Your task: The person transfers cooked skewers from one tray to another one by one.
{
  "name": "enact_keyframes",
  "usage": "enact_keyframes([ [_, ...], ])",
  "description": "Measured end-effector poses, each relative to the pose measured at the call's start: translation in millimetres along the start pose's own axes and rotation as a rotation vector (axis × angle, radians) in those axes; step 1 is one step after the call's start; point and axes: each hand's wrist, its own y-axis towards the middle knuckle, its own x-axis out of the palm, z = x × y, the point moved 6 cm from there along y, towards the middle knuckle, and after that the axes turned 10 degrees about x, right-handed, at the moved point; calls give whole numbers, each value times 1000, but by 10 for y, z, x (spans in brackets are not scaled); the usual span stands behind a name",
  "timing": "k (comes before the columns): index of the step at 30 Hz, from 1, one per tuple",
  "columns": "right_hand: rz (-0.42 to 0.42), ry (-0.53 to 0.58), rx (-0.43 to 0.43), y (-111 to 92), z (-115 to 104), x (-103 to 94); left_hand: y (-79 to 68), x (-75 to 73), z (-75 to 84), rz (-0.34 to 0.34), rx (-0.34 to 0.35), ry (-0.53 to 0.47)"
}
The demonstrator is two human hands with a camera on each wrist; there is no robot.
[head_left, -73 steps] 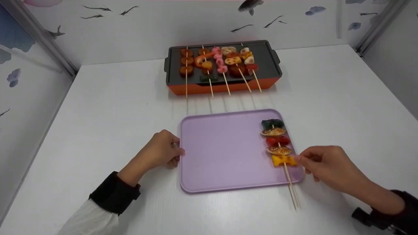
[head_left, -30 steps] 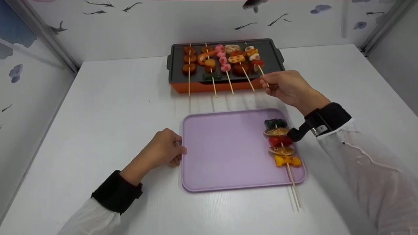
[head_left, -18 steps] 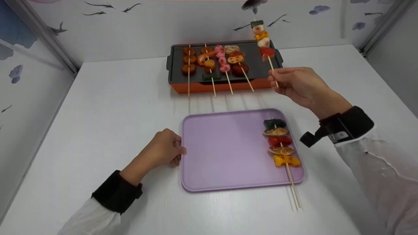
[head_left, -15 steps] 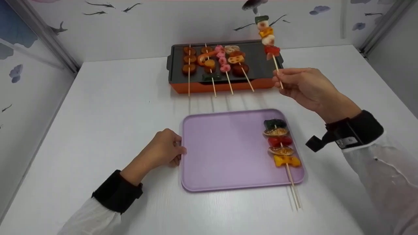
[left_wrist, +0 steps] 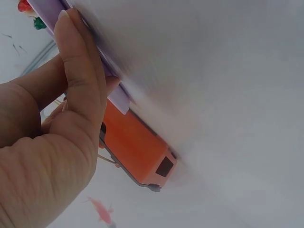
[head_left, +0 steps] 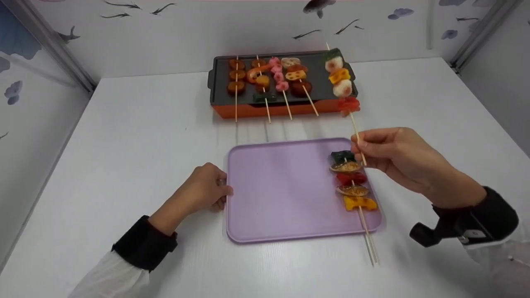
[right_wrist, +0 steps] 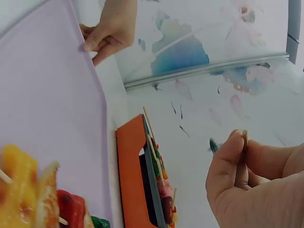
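My right hand [head_left: 408, 161] pinches the bare stick of a food skewer [head_left: 342, 87] between thumb and fingers. Green, white, yellow and red pieces sit on that skewer, which overlaps the grill's right end in the head view. In the right wrist view only the stick's end shows at the fingertips. With thumb and fingers, my left hand [head_left: 203, 188] grips the left rim of a lilac tray [head_left: 285, 190]. Another skewer [head_left: 352, 179], with green, red and yellow pieces and two shell-like ones, lies along the tray's right side, its stick reaching past the front rim.
Behind the tray stands an orange tabletop grill [head_left: 265, 111] with a dark plate. Several skewers [head_left: 237, 76] lie on it, their sticks jutting over its front edge. A patterned white wall [head_left: 186, 37] rises close behind the grill.
My right hand left the tray's skewer, took the rightmost skewer off the grill, lifted it, and brought it down toward the tray's right rear corner. My left hand stays at the rim.
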Motion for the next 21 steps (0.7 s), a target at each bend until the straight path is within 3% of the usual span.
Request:
enact_keyframes([
  [6, -29, -98, 147, -220, 433, 94, -4, -8, 12, -5, 12, -7],
  [9, -69, -102, 234, -314, 692, 137, 2, -12, 33, -6, 32, -4],
  [12, -125, -102, 264, -383, 884, 187, 6, -16, 48, -5, 42, 1],
  [21, -124, -107, 327, -417, 1115, 232, 4, -1, 22, -11, 18, 1],
])
